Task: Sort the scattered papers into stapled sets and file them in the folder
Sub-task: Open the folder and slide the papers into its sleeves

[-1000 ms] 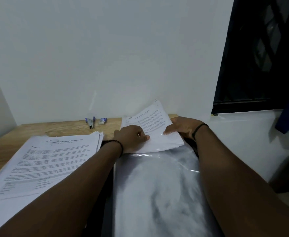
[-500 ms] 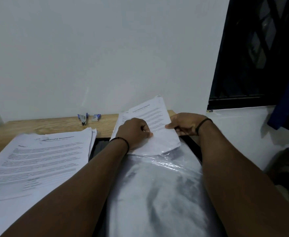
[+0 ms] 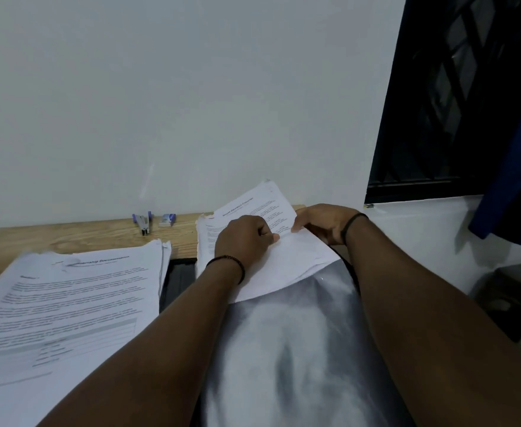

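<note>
A plain white wall (image 3: 176, 97) fills most of the frame, evenly and dimly lit. Along its foot, from the left edge to the centre, runs a light wooden desk (image 3: 77, 238) with visible grain. In the upper right sits a dark window (image 3: 438, 97) with a diamond-pattern grille (nothing shows through the glass). A blue cloth (image 3: 518, 180) hangs at the right edge.

Bare forearms; a thin black band (image 3: 226, 264) circles each wrist.
</note>
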